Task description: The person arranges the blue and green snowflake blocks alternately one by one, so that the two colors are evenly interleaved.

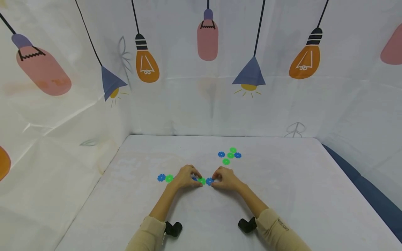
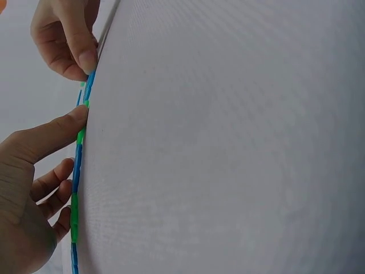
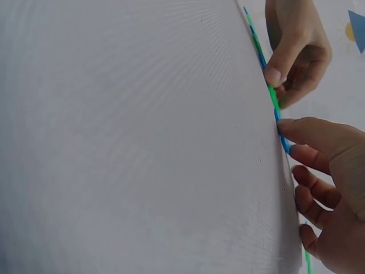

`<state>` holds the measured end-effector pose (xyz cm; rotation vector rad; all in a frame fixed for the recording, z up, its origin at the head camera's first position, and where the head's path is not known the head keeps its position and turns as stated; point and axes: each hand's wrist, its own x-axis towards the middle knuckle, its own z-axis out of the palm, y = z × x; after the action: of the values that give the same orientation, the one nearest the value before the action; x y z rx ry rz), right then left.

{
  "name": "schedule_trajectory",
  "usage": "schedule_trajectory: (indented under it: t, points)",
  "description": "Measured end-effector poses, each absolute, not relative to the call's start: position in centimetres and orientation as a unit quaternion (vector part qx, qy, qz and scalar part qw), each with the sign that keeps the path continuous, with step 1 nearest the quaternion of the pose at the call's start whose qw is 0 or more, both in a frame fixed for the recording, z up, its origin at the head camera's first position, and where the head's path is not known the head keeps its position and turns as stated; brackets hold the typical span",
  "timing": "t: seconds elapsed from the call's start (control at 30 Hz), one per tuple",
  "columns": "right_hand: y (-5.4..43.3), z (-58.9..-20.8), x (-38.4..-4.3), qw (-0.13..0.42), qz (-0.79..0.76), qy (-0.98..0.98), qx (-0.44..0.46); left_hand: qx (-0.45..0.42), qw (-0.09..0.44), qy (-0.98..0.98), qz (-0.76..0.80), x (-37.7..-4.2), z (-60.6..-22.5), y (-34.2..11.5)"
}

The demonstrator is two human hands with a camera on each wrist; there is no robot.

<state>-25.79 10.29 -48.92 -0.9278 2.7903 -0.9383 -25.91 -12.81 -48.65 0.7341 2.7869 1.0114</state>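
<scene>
A row of flat, notched plastic discs in blue and green lies on the white table, seen edge-on in both wrist views. My left hand (image 1: 187, 176) arches over part of the row and pinches a green disc (image 1: 202, 181) between thumb and index finger. Facing it, the right hand (image 1: 226, 179) pinches a blue disc (image 1: 209, 181) at the row's right end. Whether these two discs are joined cannot be told. Another blue disc (image 1: 194, 179) shows partly beneath the left fingers. Left of that hand are a blue disc (image 1: 161, 177) and a green disc (image 1: 169, 178); the hand hides the middle.
Farther back on the table (image 1: 282, 181), several loose discs lie in a small group, among them a green disc (image 1: 226, 161) and a blue disc (image 1: 221, 154). A white sheet (image 1: 185, 104) printed with lamps hangs behind the table's far edge.
</scene>
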Motion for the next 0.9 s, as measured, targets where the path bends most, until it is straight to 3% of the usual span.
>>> schedule_trajectory:
  t: [0.63, 0.9]
  points:
    - [11.9, -48.8, -26.1, 0.023, -0.362, 0.889, -0.279, 0.234, 0.047, 0.91, 0.339, -25.8, -48.7, -12.8]
    - [13.2, -48.8, -27.2, -0.019, -0.355, 0.909, -0.219, 0.235, 0.046, 0.907, 0.346, -25.7, -48.6, -12.8]
